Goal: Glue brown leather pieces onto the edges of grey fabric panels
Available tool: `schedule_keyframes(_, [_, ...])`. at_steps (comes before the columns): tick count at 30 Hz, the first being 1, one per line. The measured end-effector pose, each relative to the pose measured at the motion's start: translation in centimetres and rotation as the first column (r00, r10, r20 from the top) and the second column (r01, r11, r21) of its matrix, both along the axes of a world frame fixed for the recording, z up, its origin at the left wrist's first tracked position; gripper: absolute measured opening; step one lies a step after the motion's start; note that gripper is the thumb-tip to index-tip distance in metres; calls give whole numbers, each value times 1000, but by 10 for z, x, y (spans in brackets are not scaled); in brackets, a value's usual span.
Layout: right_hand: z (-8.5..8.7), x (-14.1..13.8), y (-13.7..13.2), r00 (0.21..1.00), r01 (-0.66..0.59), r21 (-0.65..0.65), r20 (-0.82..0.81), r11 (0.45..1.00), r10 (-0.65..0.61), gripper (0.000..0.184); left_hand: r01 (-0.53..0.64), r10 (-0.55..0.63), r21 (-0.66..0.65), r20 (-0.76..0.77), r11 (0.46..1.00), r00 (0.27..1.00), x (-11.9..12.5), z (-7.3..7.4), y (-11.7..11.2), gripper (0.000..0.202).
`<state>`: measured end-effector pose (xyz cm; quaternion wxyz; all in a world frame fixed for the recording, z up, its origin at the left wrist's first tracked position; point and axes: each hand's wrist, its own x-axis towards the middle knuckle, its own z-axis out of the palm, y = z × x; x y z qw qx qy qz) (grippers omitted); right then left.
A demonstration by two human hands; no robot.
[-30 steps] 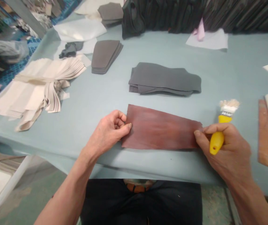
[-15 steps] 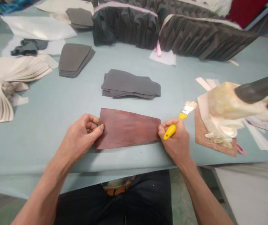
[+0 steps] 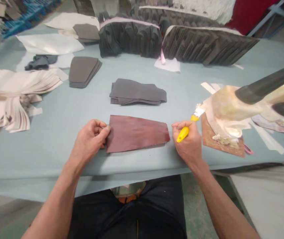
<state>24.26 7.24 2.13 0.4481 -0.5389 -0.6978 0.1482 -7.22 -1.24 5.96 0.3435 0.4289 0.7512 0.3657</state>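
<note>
A reddish-brown leather piece [image 3: 137, 134], wide at its left end and narrower at the right, lies near the table's front edge. My left hand [image 3: 92, 137] pinches its left edge between thumb and fingers. Just off its right end is my right hand [image 3: 188, 141], closed around a yellow-handled brush [image 3: 183, 134] whose pale, glue-coated bristles point up and to the right. The fingertips of this hand are apart from the leather. Behind the leather rests a small stack of dark grey pieces [image 3: 137, 91].
Another grey stack [image 3: 83, 71] and cream layered pieces [image 3: 15, 83] lie to the left. Bundled dark pieces [image 3: 206, 44] stand along the back. At right, a glue-smeared container [image 3: 224, 103] with a dark handle [image 3: 268, 83] sits over a brown board [image 3: 209, 139].
My right hand has let go of the leather's right end and moved slightly away, still with the brush. My left hand keeps its pinch. The view has shifted a little.
</note>
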Motion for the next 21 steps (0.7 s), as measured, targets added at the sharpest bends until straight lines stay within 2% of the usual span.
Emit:
schedule_keyframes(2, [9, -2, -2, 1000, -2, 51, 4, 999, 2, 16, -47, 58, 67, -175, 997, 983, -1, 7, -2, 30])
schedule_keyframes(4, [18, -5, -3, 1000, -21, 92, 19, 996, 19, 16, -43, 94, 152, -346, 987, 934, 0, 16, -4, 24])
schedule_keyframes(6, [26, -12, -3, 998, -53, 90, 42, 994, 50, 16, 41, 62, 221, -437, 974, 898, 4, 25, -2, 18])
schedule_keyframes(9, [32, -22, 0, 993, -86, 6, 80, 996, 86, 21, 253, -72, 282, -526, 925, 848, 13, 32, 9, 15])
schedule_keyframes(12, [32, -29, 5, 986, -100, -45, 133, 994, 105, 23, 443, -204, 285, -597, 850, 776, 24, 27, 22, 19])
schedule_keyframes(16, [25, -28, 6, 972, -133, -71, 187, 989, 144, 24, 594, -312, 258, -658, 762, 686, 36, 12, 32, 26])
schedule_keyframes(18, [23, -26, 7, 967, -131, -86, 208, 988, 147, 23, 631, -335, 229, -688, 741, 644, 40, 6, 34, 30])
schedule_keyframes(21, [24, -28, 11, 963, -107, -87, 240, 990, 126, 20, 641, -353, 167, -718, 749, 600, 44, 1, 36, 38])
